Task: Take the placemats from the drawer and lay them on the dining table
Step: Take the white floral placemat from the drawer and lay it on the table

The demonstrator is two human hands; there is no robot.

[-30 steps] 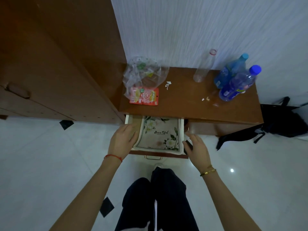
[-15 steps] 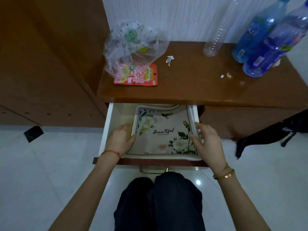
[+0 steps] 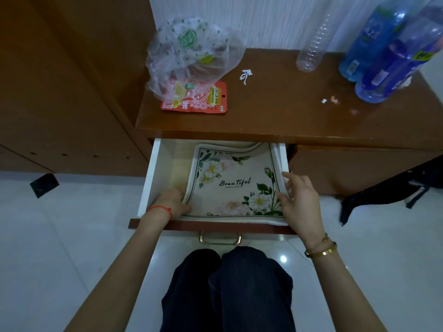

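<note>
- Head view, looking down over the knees: the white drawer (image 3: 153, 178) is pulled out under the brown wooden surface (image 3: 275, 111), and the floral placemats (image 3: 235, 183) lie flat inside it, still nowhere near any dining table.
- The left hand (image 3: 173, 204) has its fingers (image 3: 185, 208) tucked at the mat's near-left corner; that edge looks slightly lifted against them, so I'd say they are pinching it, though the fingertips under the cloth are hidden.
- The right hand (image 3: 300, 202) is loosely spread, thumb touching the printed face near the right-hand flowers, the other fingers curled along the mat's right edge. Not yet clamped, as far as I can tell.
- The relation that matters: the mats lie between the two hands, stretching away from both sets of fingers towards the back of the drawer, with the printed word running across from one hand to the other. Both hands are equally near.
- My guess is the lift comes next, and the mat's far edge, curled up under the surface, could snag.
- A plastic bag (image 3: 191, 53) and blue bottles (image 3: 388, 58) sit on top, well beyond the fingers.
</note>
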